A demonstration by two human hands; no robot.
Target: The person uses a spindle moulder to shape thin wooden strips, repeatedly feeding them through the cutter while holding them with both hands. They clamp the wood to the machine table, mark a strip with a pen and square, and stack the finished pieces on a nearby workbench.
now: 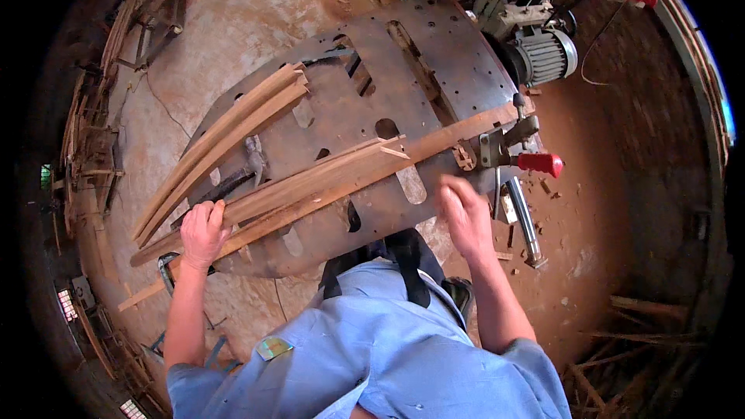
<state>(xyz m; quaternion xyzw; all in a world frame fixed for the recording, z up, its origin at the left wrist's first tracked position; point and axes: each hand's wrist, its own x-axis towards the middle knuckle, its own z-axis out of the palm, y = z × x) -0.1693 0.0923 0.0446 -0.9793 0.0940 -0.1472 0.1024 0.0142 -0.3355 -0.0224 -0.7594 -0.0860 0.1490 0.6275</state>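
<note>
My left hand (203, 234) is closed around the left end of a bundle of wooden strips (310, 180), which lies across a perforated metal table (458, 39). Along the near side of the bundle runs a long straight wooden rail (446, 138). My right hand (463, 217) is slightly blurred above the table's near edge, its fingers curled and no object showing in them. Just beyond it, to the right, a toggle clamp (497, 147) with a red handle (541, 164) is mounted at the rail's right end. Another bundle of slightly curved wooden strips (233, 126) rests farther left.
An electric motor (545, 56) sits beside the table's far right corner. A metal cylinder (526, 221) stands out at the right, above a floor scattered with wood offcuts. Timber is piled along the left wall (116, 46), and scrap wood (621, 357) lies at the lower right.
</note>
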